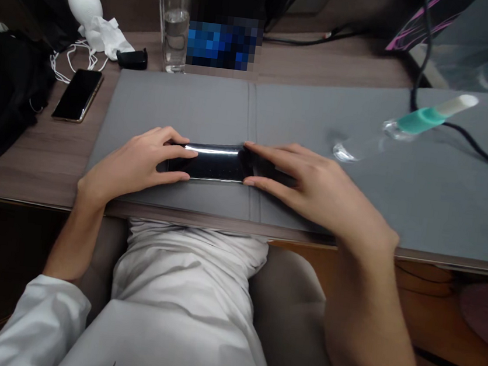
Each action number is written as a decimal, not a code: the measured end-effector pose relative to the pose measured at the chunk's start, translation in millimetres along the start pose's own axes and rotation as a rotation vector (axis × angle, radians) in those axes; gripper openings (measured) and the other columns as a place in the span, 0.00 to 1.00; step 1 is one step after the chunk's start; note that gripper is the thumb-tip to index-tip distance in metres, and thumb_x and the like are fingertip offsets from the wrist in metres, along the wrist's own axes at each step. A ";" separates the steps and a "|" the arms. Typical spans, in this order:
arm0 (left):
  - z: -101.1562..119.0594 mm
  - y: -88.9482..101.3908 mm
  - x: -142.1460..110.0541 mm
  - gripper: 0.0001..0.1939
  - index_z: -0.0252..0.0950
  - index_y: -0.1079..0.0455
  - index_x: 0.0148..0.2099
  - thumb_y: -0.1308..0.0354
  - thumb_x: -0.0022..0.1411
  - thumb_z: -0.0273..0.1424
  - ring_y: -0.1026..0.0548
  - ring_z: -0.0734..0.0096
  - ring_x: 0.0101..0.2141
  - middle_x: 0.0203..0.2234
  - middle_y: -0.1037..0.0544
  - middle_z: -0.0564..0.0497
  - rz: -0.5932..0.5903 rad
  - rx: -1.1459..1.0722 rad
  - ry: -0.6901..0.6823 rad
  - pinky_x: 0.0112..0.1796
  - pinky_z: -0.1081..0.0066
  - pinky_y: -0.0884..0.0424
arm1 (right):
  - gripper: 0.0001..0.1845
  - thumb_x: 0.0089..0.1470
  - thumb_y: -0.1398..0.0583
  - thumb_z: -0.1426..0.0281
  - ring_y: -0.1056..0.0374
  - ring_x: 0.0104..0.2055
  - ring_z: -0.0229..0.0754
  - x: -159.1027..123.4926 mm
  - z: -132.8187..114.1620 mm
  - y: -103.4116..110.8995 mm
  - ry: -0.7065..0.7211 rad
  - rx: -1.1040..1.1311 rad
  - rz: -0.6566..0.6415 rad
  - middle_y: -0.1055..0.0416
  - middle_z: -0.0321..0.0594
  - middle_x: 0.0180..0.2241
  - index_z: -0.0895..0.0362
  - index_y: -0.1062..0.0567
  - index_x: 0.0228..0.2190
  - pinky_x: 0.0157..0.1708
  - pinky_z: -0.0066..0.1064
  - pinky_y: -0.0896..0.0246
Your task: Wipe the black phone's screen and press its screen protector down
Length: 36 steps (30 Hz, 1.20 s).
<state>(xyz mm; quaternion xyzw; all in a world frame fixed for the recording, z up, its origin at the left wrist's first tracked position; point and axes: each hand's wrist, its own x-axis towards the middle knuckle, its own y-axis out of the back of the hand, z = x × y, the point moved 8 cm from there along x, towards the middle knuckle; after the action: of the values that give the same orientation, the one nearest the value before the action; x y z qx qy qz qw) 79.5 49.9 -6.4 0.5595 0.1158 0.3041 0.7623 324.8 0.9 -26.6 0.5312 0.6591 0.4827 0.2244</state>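
A black glossy phone (pixel 213 163) lies sideways on the grey desk mat (pixel 182 105), near the front edge of the desk. My left hand (pixel 134 162) grips its left end, thumb on the near edge and fingers curled over the far edge. From the other side my right hand (pixel 309 184) holds the right end, fingers laid along its top and thumb underneath at the near edge. Both hands rest on the mat.
A second phone (pixel 77 95) lies on the wooden desk at left beside white earphone cords (pixel 70 60) and a black bag (pixel 2 97). A clear water bottle (pixel 176 22) stands at the back. A small spray bottle (pixel 402 130) lies on the mat at right, near a black cable (pixel 473 144).
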 end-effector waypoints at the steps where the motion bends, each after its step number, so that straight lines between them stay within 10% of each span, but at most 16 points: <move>1: -0.1 -0.1 0.0 0.18 0.43 0.21 0.64 0.35 0.76 0.41 0.21 0.53 0.59 0.61 0.21 0.43 0.001 -0.004 0.003 0.61 0.53 0.26 | 0.32 0.72 0.40 0.49 0.21 0.58 0.62 0.0 0.7 0.2 -0.002 0.003 0.002 0.19 0.48 0.61 0.47 0.26 0.70 0.61 0.56 0.26; 36: -0.8 -0.3 1.5 0.18 0.43 0.20 0.62 0.34 0.75 0.42 0.22 0.54 0.59 0.60 0.21 0.44 -0.001 -0.028 0.025 0.61 0.55 0.26 | 0.34 0.67 0.36 0.42 0.28 0.69 0.64 9.0 8.5 -5.6 0.036 0.100 0.037 0.24 0.42 0.69 0.41 0.22 0.67 0.68 0.63 0.31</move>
<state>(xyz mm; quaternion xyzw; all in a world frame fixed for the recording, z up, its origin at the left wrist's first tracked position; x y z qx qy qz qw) 80.4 51.3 -6.7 0.5450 0.1212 0.3120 0.7687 326.0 12.7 -33.3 0.5450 0.6766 0.4625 0.1767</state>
